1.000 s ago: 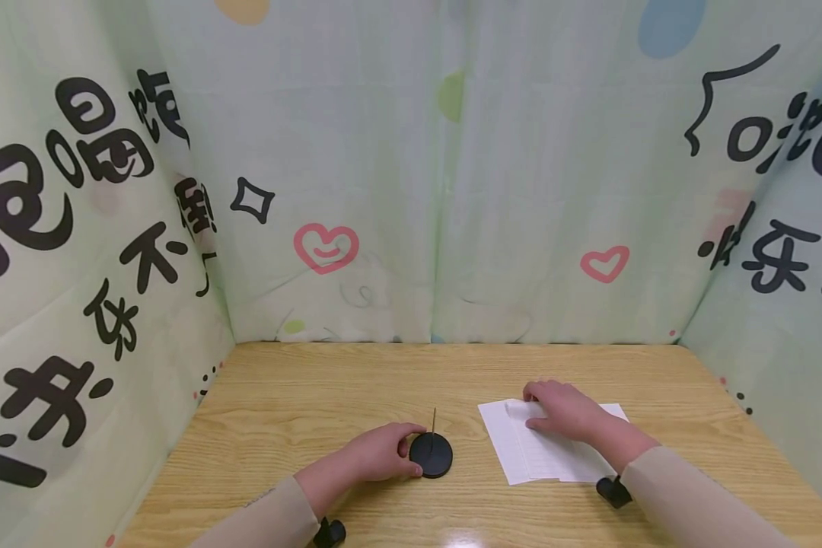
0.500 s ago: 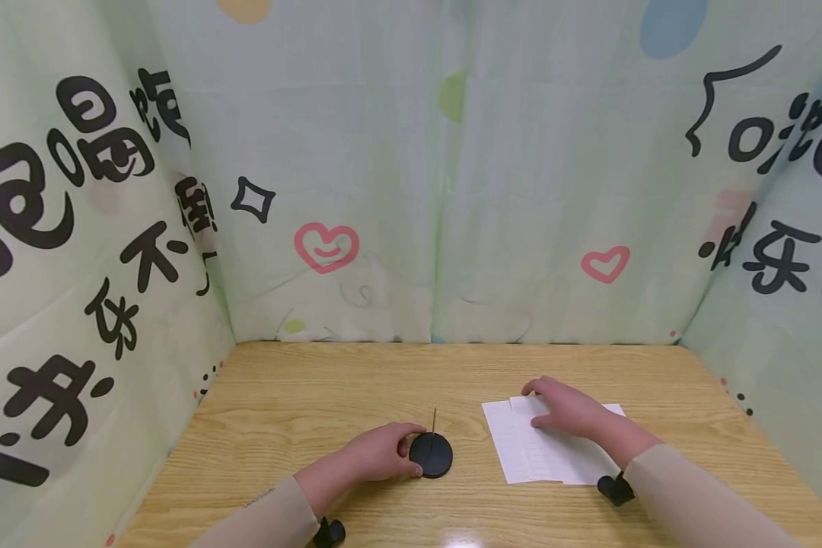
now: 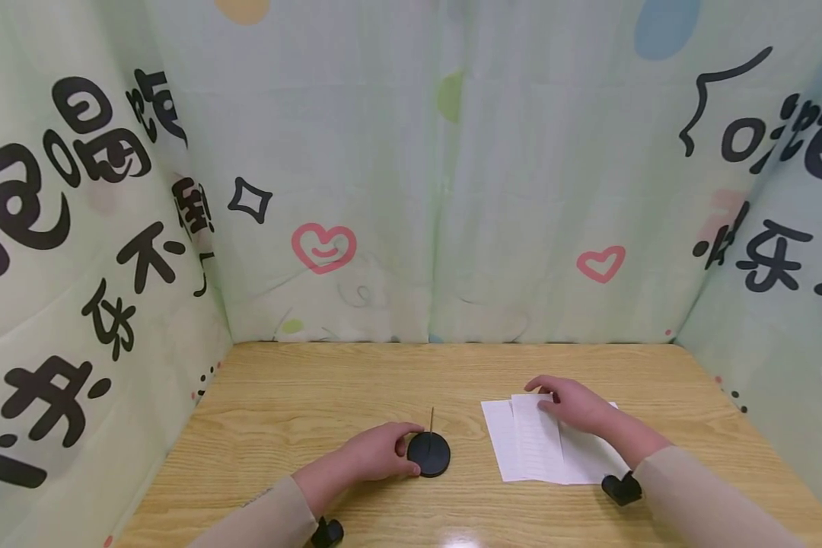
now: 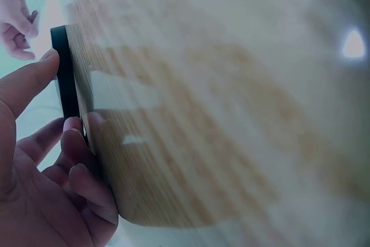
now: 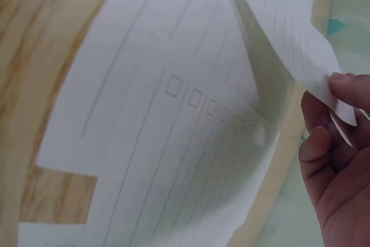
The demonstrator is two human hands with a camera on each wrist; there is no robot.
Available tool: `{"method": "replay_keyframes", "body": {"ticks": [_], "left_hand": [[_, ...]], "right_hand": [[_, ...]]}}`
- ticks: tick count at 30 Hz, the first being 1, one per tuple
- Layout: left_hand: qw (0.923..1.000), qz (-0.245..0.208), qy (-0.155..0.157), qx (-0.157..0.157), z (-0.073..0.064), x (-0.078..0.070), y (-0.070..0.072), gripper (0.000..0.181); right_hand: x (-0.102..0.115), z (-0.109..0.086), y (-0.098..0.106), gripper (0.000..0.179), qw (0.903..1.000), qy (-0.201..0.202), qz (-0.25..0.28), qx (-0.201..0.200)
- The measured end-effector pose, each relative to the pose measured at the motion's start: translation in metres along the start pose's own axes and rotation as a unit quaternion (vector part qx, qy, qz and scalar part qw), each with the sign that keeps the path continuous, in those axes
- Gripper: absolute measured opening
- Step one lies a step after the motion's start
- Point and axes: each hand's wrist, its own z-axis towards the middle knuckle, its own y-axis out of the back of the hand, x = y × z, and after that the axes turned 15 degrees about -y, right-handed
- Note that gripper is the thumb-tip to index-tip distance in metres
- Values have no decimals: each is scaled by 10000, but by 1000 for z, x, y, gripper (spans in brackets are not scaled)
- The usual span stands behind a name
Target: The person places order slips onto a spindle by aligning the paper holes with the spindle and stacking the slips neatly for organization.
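My left hand [image 3: 377, 451] grips the left edge of a bill spike's round black base [image 3: 428, 454] on the table, with thumb and fingers at the rim. A thin upright spike [image 3: 432, 420] rises from it. The base's dark edge [image 4: 65, 73] shows between thumb and fingers in the left wrist view. To the right, my right hand [image 3: 577, 405] is over overlapping white paper slips [image 3: 537, 445]. In the right wrist view that hand [image 5: 341, 172] pinches the corner of a lined slip [image 5: 306, 56], lifted off another slip printed with small boxes [image 5: 214, 154].
The wooden table [image 3: 301, 396] runs back to a printed curtain [image 3: 397, 152], with more curtain at both sides. A dark wrist camera [image 3: 622, 489] sits below the right sleeve, another [image 3: 327, 533] below the left.
My right hand has shifted slightly to the right and up, and more of the slips shows beneath it. The slips have spread a little. The left hand stays at the spike's base.
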Motion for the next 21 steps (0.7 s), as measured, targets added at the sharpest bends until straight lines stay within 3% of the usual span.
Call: {"method": "replay_keyframes", "body": {"ticks": [11, 21], "left_hand": [[10000, -82, -16, -27, -1, -1, 1, 61], [9999, -90, -69, -73, -1, 0, -1, 60]], "right_hand": [[10, -9, 6, 22, 9954, -295, 906, 111], [20, -18, 11, 22, 9919, -281, 1235, 64]]}}
